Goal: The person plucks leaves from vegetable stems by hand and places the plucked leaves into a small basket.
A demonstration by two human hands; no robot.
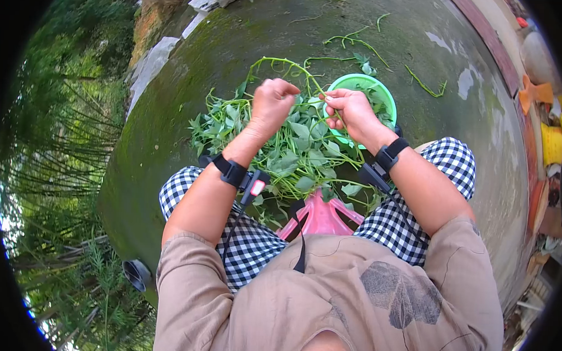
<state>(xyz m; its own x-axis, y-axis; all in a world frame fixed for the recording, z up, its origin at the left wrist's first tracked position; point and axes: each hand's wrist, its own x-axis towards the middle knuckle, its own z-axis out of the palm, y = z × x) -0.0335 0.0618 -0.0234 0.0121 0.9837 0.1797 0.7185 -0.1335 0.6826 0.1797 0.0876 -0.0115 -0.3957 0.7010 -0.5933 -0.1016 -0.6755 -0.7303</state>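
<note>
A long green leafy vine (pixel 277 60) arches above the pile and runs down to my right hand (pixel 354 115), whose thumb and forefinger pinch its stem. My left hand (pixel 273 105) hovers over the leaves, left of that stem. Its fingers are curled together, and whatever they may hold is hidden. Beneath both hands spreads a heap of leafy vines (pixel 284 160) with broad green leaves and pale stems. Partly behind my right hand stands a light green basin (pixel 392 105) with some leaves inside.
A pink plastic piece with splayed legs (pixel 323 217) stands between my knees. Loose stems (pixel 425 86) lie on the mossy concrete ground (pixel 249 32). Stones (pixel 151 69) edge the left side, with shrubs beyond. Assorted items, including a yellow object (pixel 551 145), line the right edge.
</note>
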